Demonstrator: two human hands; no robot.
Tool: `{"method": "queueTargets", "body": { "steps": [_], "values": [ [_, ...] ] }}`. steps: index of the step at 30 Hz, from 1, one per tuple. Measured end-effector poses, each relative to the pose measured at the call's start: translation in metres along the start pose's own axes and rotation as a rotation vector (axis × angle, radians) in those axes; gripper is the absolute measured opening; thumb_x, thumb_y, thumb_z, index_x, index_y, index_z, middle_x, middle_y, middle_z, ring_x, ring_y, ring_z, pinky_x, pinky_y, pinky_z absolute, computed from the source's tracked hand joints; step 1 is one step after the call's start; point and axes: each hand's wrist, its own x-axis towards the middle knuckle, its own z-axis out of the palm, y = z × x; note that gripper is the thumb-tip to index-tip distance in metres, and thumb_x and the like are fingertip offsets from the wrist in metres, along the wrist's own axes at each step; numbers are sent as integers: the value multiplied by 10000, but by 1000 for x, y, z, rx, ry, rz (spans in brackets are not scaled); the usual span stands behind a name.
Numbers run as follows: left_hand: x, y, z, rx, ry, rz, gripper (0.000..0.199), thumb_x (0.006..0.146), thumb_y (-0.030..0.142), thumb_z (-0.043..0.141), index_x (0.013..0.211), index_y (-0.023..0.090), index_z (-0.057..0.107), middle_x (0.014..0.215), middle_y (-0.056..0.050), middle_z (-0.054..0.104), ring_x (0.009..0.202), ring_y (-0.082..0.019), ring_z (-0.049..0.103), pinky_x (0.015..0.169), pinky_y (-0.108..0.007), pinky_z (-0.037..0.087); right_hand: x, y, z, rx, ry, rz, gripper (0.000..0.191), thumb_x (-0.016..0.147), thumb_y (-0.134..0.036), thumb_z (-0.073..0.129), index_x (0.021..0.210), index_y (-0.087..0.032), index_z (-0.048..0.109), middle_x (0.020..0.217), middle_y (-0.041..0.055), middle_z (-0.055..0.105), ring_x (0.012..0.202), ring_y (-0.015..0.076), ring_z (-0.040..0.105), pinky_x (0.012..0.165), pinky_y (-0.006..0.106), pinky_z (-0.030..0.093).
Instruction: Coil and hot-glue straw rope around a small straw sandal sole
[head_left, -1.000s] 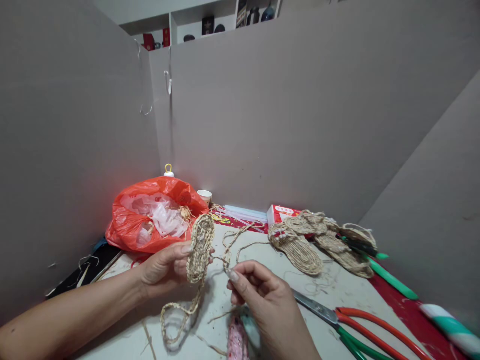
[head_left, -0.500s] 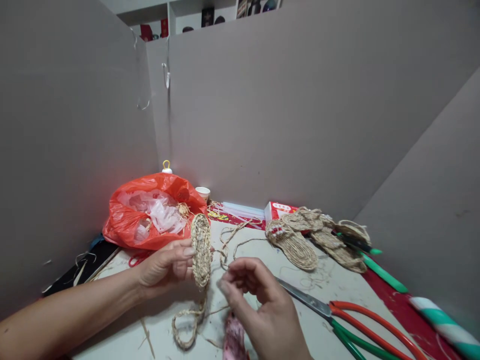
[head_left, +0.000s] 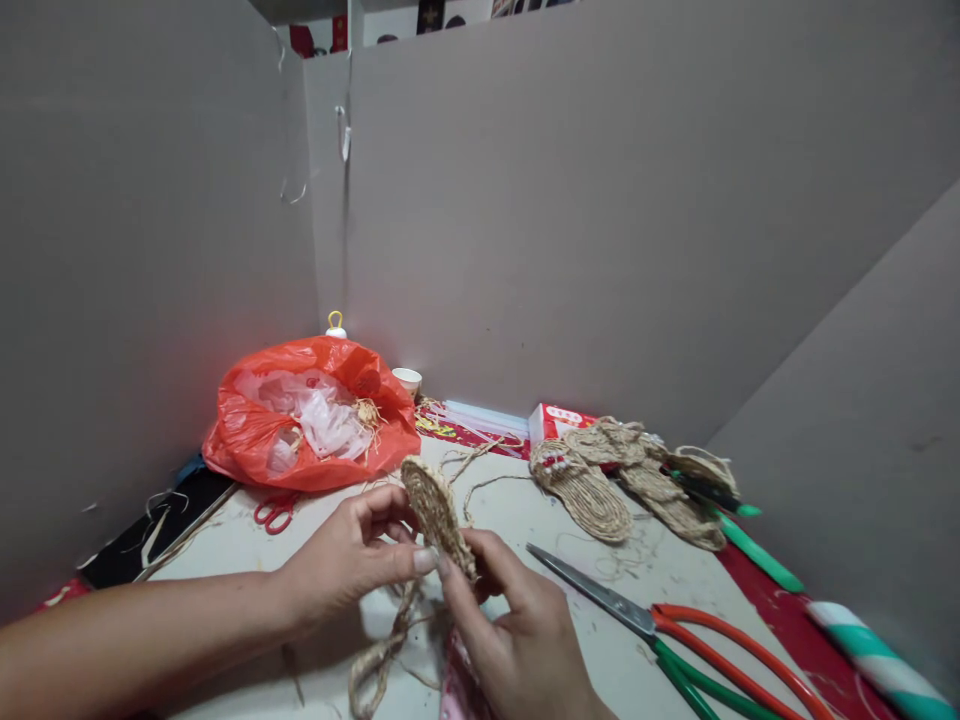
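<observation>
A small oval piece of coiled straw cord (head_left: 435, 512) is being held tilted above the table (head_left: 232, 548), between the two hands. Its lower left part is being pinched by the left hand (head_left: 352, 560), with the thumb being laid on the near side and the fingers being curled behind, partly hidden. Its lower right end is being gripped by the right hand (head_left: 517, 630), the thumb in front and the fingers behind; how firmly it is being pressed cannot be told. In the step in hand, the coil's edge appears to be being worked with bare fingers, no tool being used. For the next move, a steady pinch seems to be called for, with the trailing cord (head_left: 370, 672) being kept clear below. The large scissors (head_left: 600, 592) are being left untouched to the right. As for writing, yellow lettering is being shown on a red sheet (head_left: 450, 434) at the back, but it is being partly covered and cannot be read. Reddish characters are being carried by a white label on the red-and-white box (head_left: 551, 422) behind the woven soles (head_left: 589, 495), too small to be made out; no brand is being legibly displayed.
</observation>
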Motion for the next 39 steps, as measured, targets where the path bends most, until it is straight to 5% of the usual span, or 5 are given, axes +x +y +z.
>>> {"method": "queueTargets", "body": {
  "steps": [11,19,26,31,39],
  "values": [
    [4,19,-16,281,353,224,365,806,299,702,1154,216,628,1106,-61,605,934,-199,520,837,-306,423,31,-19,-29,545,-151,519,229,731,-393,692,685,-187,604,556,-45,542,487,112,537,497,218,424],
    [10,27,-24,206,-41,-36,388,753,267,723,1131,205,667,970,-53,670,873,-210,588,750,-306,432,34,-13,-45,406,-403,463,219,814,-385,625,707,-194,619,509,-36,587,465,113,532,501,224,413],
    [14,30,-29,216,-59,-116,411,720,400,740,1064,180,696,873,-48,661,729,-173,587,650,-279,439,34,-7,-50,400,-483,443,314,867,-442,558,671,-198,581,497,-28,575,460,114,509,499,236,407],
    [20,26,-34,213,16,-203,497,795,580,621,1008,132,657,701,-51,665,495,-142,594,477,-250,437,32,-20,-55,30,-288,134,313,901,-339,536,617,-211,554,532,-26,526,494,124,477,484,246,384],
    [18,7,-23,22,39,-397,447,758,557,679,883,135,605,717,-65,706,531,-157,663,455,-220,467,1,-13,-34,-727,-158,-624,292,892,-121,481,1136,-83,636,886,156,708,593,212,659,501,302,516]
  ]
}}
